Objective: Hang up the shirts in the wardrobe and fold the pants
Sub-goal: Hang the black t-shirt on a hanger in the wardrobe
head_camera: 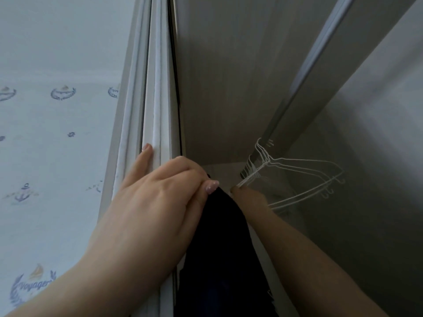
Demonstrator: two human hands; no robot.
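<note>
A dark garment (219,248) hangs down from my left hand (160,202), which grips its top edge at the wardrobe's left side; one finger rests along the door frame. My right hand (249,197) reaches inside the wardrobe and pinches a white wire hanger (297,195) near its neck. Several white wire hangers (304,163) hang bunched on the metal rail (297,92). Most of my right hand's fingers are hidden behind the garment.
The white sliding door frame (155,88) runs up the middle left. Wallpaper with anchor and boat prints (57,133) covers the wall on the left. The wardrobe's grey inner walls (229,76) surround the rail.
</note>
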